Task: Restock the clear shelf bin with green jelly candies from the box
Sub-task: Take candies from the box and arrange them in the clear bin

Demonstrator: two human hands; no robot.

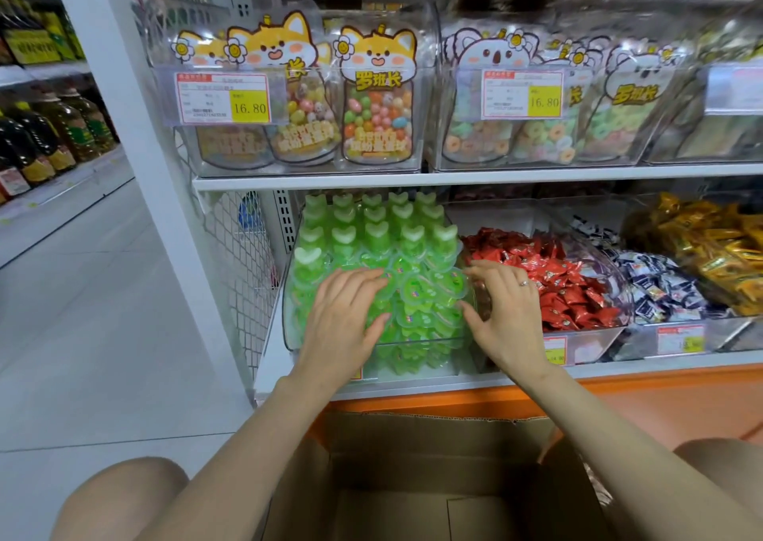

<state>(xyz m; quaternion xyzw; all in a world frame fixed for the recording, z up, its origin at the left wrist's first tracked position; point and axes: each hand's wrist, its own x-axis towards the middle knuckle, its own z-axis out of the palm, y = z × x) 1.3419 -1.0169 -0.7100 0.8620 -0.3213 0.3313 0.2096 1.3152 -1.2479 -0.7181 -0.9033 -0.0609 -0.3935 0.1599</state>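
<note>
The clear shelf bin (417, 339) on the lower shelf is packed with green heart-shaped jelly candies (373, 230), stacked in rows at the back and lying flat in front. My left hand (344, 317) lies flat on the front candies with its fingers spread. My right hand (501, 313) is at the bin's right side, its fingers bent over the edge of the candy pile; whether it pinches a cup is unclear. A brown cardboard box (413, 478) sits open below my arms, and I see no candies inside it.
Right of the green bin stand bins of red-wrapped candies (569, 284), dark blue-and-white ones (656, 280) and gold ones (710, 247). The upper shelf (413, 179) holds clear bins of bagged sweets with price tags. Oil bottles (49, 135) line a shelf at left. My knees flank the box.
</note>
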